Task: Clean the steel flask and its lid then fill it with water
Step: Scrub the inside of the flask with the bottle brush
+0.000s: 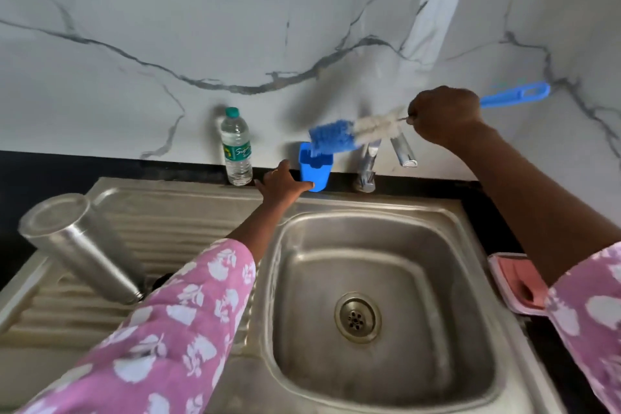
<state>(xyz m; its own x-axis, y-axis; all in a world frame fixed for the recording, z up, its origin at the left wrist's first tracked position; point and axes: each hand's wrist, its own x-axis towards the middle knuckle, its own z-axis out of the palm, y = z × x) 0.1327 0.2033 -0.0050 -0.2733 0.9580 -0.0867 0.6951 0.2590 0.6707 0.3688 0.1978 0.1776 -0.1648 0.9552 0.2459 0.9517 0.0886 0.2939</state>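
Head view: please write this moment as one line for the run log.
left hand: holds blue holder | right hand: grips bottle brush above it | steel flask: mouth-down on drainboard

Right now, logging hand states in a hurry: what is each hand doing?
Left hand: holds the blue holder at its base.
Right hand: grips the bottle brush by its handle.

Drainboard (pixel 188 212) bears the upended flask (pixel 84 245) — counter (pixel 50 171) behind, bottle (pixel 237 148) and holder (pixel 314 168).
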